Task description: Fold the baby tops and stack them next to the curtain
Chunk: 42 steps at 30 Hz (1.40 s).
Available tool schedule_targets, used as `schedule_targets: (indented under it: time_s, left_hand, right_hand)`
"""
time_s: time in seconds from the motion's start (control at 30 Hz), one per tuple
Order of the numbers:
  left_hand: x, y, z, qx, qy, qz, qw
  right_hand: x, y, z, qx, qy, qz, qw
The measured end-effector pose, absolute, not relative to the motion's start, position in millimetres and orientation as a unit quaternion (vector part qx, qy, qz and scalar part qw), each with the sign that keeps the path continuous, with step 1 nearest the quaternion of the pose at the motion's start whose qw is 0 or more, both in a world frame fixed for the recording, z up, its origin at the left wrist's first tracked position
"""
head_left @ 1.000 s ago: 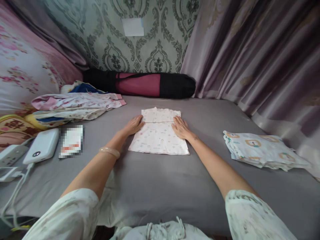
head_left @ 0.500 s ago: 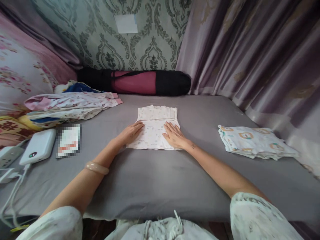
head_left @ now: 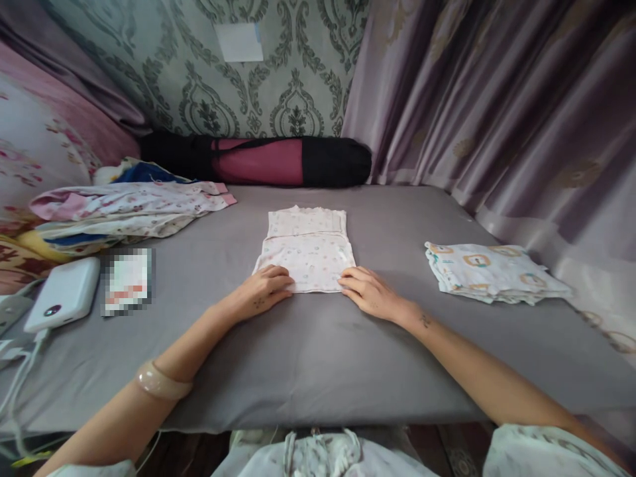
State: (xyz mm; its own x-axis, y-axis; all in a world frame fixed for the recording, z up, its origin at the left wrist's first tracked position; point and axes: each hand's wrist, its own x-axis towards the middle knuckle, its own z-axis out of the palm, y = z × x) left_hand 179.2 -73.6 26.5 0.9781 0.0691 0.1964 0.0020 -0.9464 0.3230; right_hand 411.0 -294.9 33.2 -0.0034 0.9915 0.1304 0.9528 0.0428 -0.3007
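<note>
A small white garment (head_left: 309, 255) with a faint print lies folded flat on the grey sheet in front of me, its far part turned over in a band. My left hand (head_left: 263, 290), below a pale bangle, has its fingers curled onto the near left corner. At the near right corner, the bent fingers of my right hand (head_left: 372, 291) pinch the edge in the same way. Both thumbs are mostly hidden.
To the right lies a stack of folded white printed clothes (head_left: 489, 271). Loose clothes (head_left: 134, 205) are heaped at the left. A white power bank (head_left: 63, 291) with cables and a blurred packet (head_left: 128, 281) sit nearby. A black and maroon roll bag (head_left: 258, 161) lines the wall.
Both hands have slid from lying flat on the garment's sides toward me, to its near corners, and their fingers have curled in. The view has shifted slightly.
</note>
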Motion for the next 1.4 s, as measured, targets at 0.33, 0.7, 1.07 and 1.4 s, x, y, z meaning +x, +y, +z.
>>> schedule_targets:
  time_s: [0.33, 0.7, 1.07, 1.4]
  left_hand:
    - [197.0, -91.3, 31.7, 0.994, 0.007, 0.103, 0.044]
    - [185.3, -67.2, 23.0, 0.996, 0.040, 0.073, 0.038]
    - [150.5, -25.2, 23.4, 0.987, 0.082, 0.064, 0.125]
    - [137.5, -23.1, 48.2, 0.991, 0.082, 0.032, 0.102]
  right_hand:
    - [369.3, -263.6, 35.8, -0.695, -0.702, 0.015, 0.156]
    - [393.6, -262.0, 35.5, -0.784, -0.618, -0.056, 0.030]
    - [440.4, -285.5, 16.8, -0.679, -0.714, -0.007, 0.170]
    - [454.3, -293.1, 50.5, -0.665, -0.733, 0.031, 0.139]
